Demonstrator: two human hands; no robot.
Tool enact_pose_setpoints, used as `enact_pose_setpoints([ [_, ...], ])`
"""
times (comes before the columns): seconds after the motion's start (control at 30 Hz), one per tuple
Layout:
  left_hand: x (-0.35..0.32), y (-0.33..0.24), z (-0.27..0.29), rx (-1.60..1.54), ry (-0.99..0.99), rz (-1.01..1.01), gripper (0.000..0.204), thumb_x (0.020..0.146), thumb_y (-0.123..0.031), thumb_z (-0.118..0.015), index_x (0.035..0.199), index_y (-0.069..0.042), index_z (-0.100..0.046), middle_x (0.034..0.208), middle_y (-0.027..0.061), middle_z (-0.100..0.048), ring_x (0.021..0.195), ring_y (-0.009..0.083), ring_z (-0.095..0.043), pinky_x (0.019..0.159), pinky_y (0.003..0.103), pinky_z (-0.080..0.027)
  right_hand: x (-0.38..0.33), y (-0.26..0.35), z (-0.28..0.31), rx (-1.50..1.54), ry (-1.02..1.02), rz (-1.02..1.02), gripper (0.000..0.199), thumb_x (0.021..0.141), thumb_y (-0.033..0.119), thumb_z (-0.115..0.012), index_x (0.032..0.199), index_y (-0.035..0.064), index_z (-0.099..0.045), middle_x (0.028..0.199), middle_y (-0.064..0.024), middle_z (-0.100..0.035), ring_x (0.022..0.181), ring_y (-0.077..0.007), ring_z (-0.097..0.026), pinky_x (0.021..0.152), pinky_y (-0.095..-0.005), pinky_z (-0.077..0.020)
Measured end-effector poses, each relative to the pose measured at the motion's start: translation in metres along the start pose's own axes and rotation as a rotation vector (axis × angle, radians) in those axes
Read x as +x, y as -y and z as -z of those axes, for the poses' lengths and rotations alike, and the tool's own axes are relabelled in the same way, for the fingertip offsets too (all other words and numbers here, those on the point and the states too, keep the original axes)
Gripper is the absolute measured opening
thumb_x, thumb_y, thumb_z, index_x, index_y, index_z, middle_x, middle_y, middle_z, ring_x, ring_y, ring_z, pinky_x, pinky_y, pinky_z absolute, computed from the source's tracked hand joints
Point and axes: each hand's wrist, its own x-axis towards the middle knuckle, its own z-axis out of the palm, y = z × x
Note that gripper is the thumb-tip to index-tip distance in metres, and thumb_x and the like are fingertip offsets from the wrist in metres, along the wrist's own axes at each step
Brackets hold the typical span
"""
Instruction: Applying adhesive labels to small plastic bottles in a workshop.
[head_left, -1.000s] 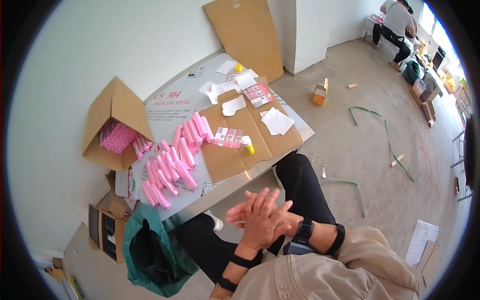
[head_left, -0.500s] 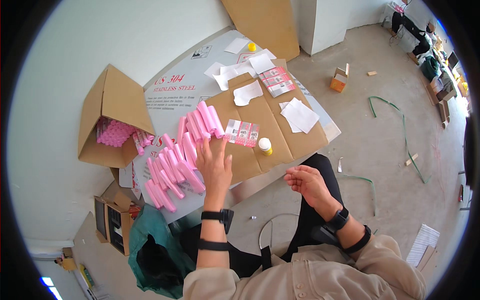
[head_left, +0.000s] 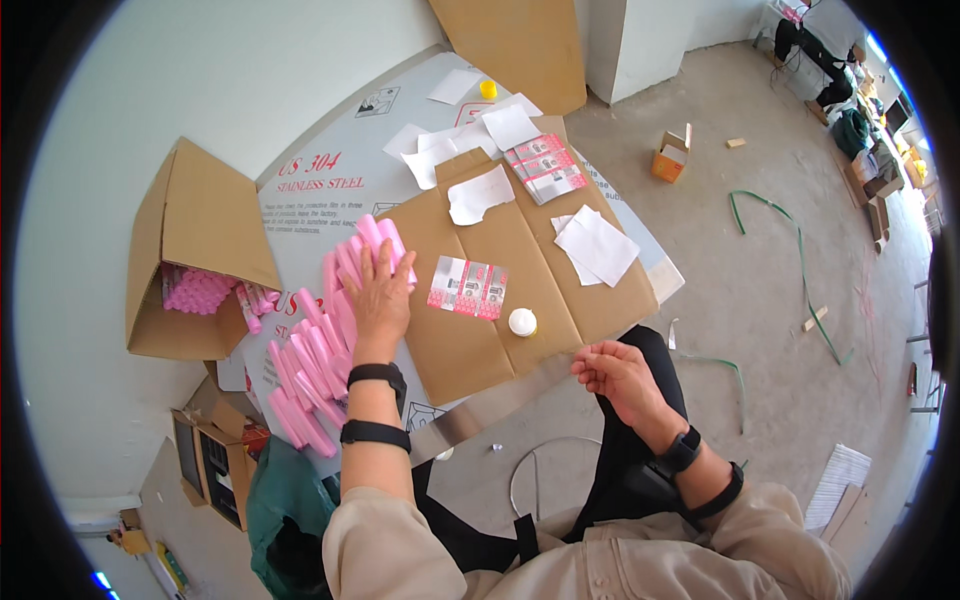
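My left hand (head_left: 381,305) rests with spread fingers on the upper end of a row of pink tubes (head_left: 312,362), gripping none of them. My right hand (head_left: 622,378) hangs over my thigh by the table's near edge. Its fingers are curled with thumb and fingertips together; what they hold, if anything, is too small to make out. Between the hands, a red and silver printed sheet (head_left: 468,287) lies on flattened cardboard (head_left: 425,335). Beside it stands a small white-capped bottle (head_left: 522,321) with a yellow lower part.
An opened carton (head_left: 205,230) at the left holds many more pink tubes. White papers (head_left: 597,246) and a stack of printed sheets (head_left: 546,168) lie farther back, near a yellow cap (head_left: 488,90). A green bag (head_left: 290,510) sits at lower left. Green strapping (head_left: 803,270) lies on the floor.
My left hand has moved onto the upper pink tubes, and some of them now sit closer together. The view has shifted a little. My right hand keeps its curled pose.
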Motion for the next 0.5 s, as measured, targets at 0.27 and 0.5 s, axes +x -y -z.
enact_pose_setpoints([
  [0.27, -0.013, -0.018, 0.017, -0.073, -0.167, -0.009, 0.048, 0.079, -0.010, -0.063, 0.125, -0.013, -0.050, 0.140, 0.0147, -0.032, 0.134, 0.0332, -0.023, 0.104, 0.060, -0.021, 0.022, 0.024, -0.004, -0.258, 0.019, 0.183, 0.013, 0.088, 0.012, -0.056, 0.092, 0.0008, -0.061, 0.077, -0.0039, -0.063, 0.066, -0.0072, -0.056, 0.059, -0.0199, -0.0431],
  [0.5, -0.057, -0.063, -0.009, -0.616, -0.077, 0.033, 0.047, 0.078, -0.009, -0.062, 0.124, -0.004, -0.049, 0.133, 0.0182, -0.041, 0.128, 0.0342, -0.033, 0.104, 0.044, -0.027, 0.087, 0.054, -0.018, -0.523, 0.004, 0.400, 0.010, 0.082, 0.006, -0.058, 0.083, -0.0036, -0.061, 0.069, -0.0051, -0.061, 0.058, -0.0086, -0.056, 0.052, -0.0222, -0.0452],
])
